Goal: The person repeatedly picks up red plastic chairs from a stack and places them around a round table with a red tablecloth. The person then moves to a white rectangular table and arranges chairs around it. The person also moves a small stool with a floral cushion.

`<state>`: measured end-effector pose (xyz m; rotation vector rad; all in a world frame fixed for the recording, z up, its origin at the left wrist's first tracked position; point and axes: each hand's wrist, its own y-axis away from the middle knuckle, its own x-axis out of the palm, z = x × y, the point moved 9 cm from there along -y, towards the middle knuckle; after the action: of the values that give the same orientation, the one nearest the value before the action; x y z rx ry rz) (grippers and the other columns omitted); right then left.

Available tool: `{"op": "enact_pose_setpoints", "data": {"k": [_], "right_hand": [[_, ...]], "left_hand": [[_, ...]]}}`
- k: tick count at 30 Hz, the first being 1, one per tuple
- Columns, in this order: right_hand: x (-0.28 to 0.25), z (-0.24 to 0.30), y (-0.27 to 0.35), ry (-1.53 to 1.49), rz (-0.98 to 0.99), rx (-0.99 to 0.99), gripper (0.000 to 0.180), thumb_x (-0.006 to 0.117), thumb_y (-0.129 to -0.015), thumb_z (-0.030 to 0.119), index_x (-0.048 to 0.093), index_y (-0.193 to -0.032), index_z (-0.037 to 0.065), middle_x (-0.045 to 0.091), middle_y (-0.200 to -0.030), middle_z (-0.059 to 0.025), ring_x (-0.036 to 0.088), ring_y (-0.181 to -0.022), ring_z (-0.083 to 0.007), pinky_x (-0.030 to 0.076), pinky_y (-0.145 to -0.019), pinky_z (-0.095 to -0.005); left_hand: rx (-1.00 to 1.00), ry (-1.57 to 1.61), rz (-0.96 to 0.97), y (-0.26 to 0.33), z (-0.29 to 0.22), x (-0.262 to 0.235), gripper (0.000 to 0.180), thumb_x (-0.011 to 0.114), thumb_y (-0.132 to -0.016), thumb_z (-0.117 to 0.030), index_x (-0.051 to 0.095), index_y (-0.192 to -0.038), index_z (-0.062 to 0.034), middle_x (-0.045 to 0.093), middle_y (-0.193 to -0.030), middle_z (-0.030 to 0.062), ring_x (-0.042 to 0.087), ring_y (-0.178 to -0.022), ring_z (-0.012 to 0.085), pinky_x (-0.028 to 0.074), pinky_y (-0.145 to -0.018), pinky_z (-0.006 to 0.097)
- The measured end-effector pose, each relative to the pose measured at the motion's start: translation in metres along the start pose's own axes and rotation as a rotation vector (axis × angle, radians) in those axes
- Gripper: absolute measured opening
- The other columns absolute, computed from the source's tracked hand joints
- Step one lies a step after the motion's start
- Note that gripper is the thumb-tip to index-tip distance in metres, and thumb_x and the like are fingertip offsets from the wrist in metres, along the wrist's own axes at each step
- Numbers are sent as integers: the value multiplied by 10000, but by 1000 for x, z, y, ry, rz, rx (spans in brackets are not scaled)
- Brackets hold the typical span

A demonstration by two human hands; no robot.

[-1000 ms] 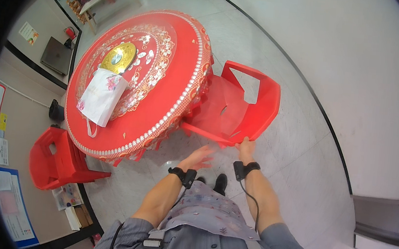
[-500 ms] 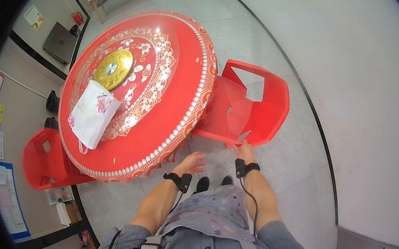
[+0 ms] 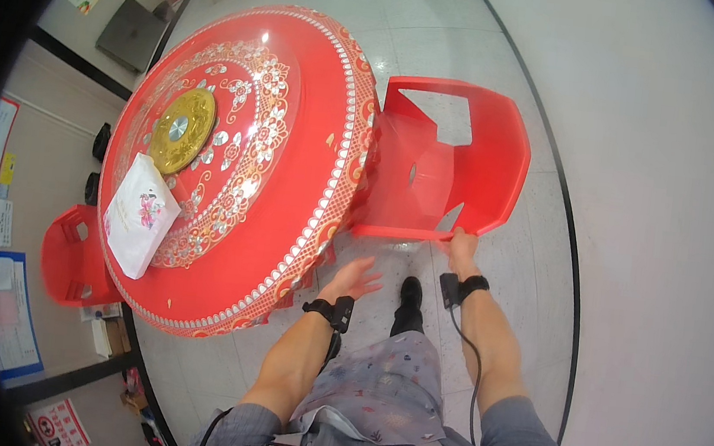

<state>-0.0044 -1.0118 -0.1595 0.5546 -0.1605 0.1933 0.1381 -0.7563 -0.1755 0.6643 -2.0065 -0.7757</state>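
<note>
A red plastic chair (image 3: 489, 163) stands at the right side of a round table, its seat partly under the table's edge. My right hand (image 3: 461, 250) is closed on the near edge of the chair, by its armrest; the fingertips are partly hidden. Between the table and the chair's near side, my left hand (image 3: 353, 279) hangs with fingers apart, holding nothing. The red floral cloth (image 3: 292, 216) covers the table. On it lie a gold disc (image 3: 182, 131) with a silver centre and a white bag (image 3: 142, 216) with pink flowers.
Another red chair (image 3: 75, 259) stands at the table's far left, near the wall. A white wall (image 3: 637, 209) rises on the right with a dark strip at its foot. Grey tiled floor (image 3: 535, 268) lies around the chair. Wall notices (image 3: 9, 308) hang at left.
I have stepped forward, so the table and chairs shift in view. My right hand stays at the chair's near edge; my left hand remains off it, fingers apart.
</note>
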Motion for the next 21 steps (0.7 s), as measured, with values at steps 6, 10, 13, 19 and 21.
{"op": "enact_pose_setpoints", "data": {"k": [6,10,13,19,21], "right_hand": [[72,97,-70,29,219,-33,204,457,-925,88,487,-1027,-86,581,-953,-200,668,-748,-332,610,-582,-403],[103,97,-88,124,251,-13,232,457,-931,99,472,-1046,-101,589,-948,-216,669,-682,-320,604,-555,-377],[114,95,-105,202,323,-16,248,454,-931,104,463,-1053,-112,595,-928,-220,666,-644,-311,602,-540,-363],[133,107,-109,252,516,-66,287,525,-952,234,481,-1070,-23,618,-855,-149,645,-594,-214,567,-516,-321],[115,81,-100,398,534,-38,323,547,-930,267,487,-1056,-24,620,-780,-140,651,-588,-219,546,-484,-324]], "left_hand": [[39,15,-94,-17,-26,60,695,592,-934,-216,203,-1490,-68,291,-1498,86,450,-1264,339,438,-972,482],[63,-51,-132,17,-23,60,609,602,-930,-210,302,-1438,-61,432,-1373,84,530,-1167,322,476,-904,458],[63,-69,-209,44,-9,45,536,604,-930,-206,368,-1387,-54,489,-1305,90,566,-1110,315,494,-875,443],[51,-45,-333,83,20,4,455,598,-929,-194,429,-1323,-41,548,-1217,101,599,-1058,295,518,-837,420],[62,-13,-367,92,29,2,426,596,-928,-191,449,-1297,-38,565,-1189,104,604,-1054,289,524,-827,415]]}}
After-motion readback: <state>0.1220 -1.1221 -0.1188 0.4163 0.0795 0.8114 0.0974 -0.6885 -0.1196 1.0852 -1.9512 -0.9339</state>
